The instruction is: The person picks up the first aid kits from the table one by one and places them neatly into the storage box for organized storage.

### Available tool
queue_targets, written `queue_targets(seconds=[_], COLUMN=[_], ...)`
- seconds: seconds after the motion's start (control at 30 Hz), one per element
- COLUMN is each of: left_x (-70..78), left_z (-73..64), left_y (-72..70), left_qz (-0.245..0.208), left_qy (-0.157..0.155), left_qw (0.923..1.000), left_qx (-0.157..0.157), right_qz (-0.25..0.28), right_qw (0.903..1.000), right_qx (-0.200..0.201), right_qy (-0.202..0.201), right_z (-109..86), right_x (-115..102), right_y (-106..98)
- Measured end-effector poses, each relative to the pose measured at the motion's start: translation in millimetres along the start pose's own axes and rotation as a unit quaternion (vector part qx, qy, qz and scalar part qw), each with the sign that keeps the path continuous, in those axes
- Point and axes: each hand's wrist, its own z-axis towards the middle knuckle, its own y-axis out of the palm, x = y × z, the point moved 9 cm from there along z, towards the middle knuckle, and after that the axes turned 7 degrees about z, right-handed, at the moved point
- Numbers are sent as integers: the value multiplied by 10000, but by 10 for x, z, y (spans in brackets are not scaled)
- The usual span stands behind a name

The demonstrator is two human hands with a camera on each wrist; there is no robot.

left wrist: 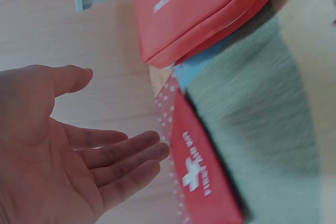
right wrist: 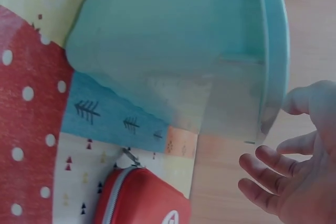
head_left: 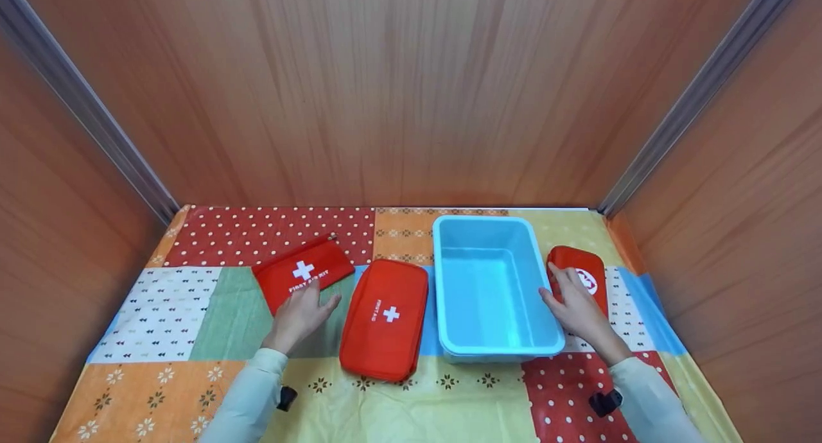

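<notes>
My left hand (head_left: pixel 298 316) is over the near edge of a flat red first aid pouch (head_left: pixel 331 266) with a white cross. In the left wrist view its fingers (left wrist: pixel 118 158) extend loosely, holding nothing. To its right lies a thicker red first aid case (head_left: pixel 385 321), zipped round the edge. My right hand (head_left: pixel 581 311) is between the light blue plastic bin (head_left: pixel 449 351) and a small red zipped case (head_left: pixel 594 263) with a round white emblem. Its thumb is close to the bin's right rim; whether it touches, I cannot tell. Its fingers (right wrist: pixel 262 177) are slightly bent, with nothing in them.
A patchwork-patterned cloth (head_left: pixel 160 391) covers the table. Wood-grain panels (head_left: pixel 398 96) enclose the back and both sides, joined by grey metal strips (head_left: pixel 693 96) at the corners. The bin's high walls stand between the larger case and the small one.
</notes>
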Motion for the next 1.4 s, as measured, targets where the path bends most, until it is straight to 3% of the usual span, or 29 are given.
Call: queue_targets(seconds=[0.2, 0.43, 0.87, 1.4], left_x=[-133, -215, -309, -256], left_z=[-59, -106, -114, -120], left_y=[286, 524, 734, 918], left_qz=[-545, -1044, -2019, -2613], left_qy=[-386, -722, -1087, -1037], left_qw=[9968, 9871, 9655, 9520], left_qx=[-444, -974, -1230, -1213], right_qz=[212, 502, 773, 823], right_qw=[9996, 9986, 9970, 9961], right_qx=[-27, -1, 55, 25], right_qy=[174, 142, 89, 320], right_z=[-10, -1, 4, -26], right_x=[56, 74, 77, 126], right_y=[50, 114, 147, 181])
